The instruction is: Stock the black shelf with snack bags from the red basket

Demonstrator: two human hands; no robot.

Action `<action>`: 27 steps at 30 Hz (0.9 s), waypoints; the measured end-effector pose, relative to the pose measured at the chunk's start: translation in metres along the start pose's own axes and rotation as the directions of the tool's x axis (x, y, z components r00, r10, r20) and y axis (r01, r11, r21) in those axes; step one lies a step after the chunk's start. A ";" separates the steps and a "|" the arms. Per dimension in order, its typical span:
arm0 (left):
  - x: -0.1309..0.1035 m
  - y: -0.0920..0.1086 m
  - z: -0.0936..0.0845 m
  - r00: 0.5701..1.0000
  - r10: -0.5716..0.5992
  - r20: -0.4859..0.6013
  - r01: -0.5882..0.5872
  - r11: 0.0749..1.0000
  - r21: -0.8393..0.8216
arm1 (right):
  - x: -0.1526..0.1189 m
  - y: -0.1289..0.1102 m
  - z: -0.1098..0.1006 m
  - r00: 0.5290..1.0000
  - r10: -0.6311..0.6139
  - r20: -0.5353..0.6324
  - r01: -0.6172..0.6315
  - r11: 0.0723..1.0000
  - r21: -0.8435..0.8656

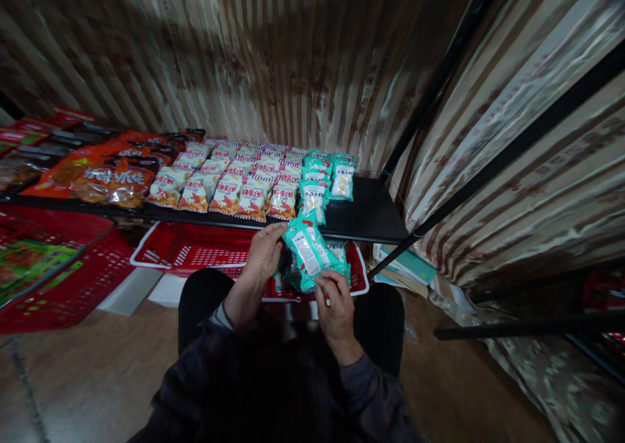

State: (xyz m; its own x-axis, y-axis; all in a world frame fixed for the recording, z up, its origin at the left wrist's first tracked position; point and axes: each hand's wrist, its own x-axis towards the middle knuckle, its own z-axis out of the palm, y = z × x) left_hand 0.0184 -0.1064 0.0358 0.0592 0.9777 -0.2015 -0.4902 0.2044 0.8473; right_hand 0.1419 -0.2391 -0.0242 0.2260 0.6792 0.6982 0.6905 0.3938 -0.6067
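While left hand (263, 254) pinches upper edge of held teal packets (305, 249) over red basket (360, 272), right hand (338, 309) grips lower edge, both hands' fingers clamped on them; beyond basket, black shelf (374, 212) carries shelved teal packets (313, 195), white snack bags (225, 192)

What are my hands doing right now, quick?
Left hand: closed, holding a teal snack packet by its upper corner.
Right hand: curled at the packet's lower edge; grip unclear.

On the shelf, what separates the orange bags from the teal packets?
Rows of white snack bags lie between the orange bags and the teal packets, as the head view shows.
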 end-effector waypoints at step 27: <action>-0.007 -0.013 0.000 0.996 0.005 -0.086 -0.006 1.000 -0.005 | 0.015 0.010 0.009 0.609 0.793 0.020 -0.607 0.450 0.656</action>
State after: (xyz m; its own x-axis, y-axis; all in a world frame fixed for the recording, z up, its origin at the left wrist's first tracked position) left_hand 0.0244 -0.1156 0.0263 -0.0181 0.9710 -0.2384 -0.4952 0.1984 0.8458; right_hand 0.1458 -0.2199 -0.0230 0.6711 0.7387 -0.0631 -0.2772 0.1711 -0.9454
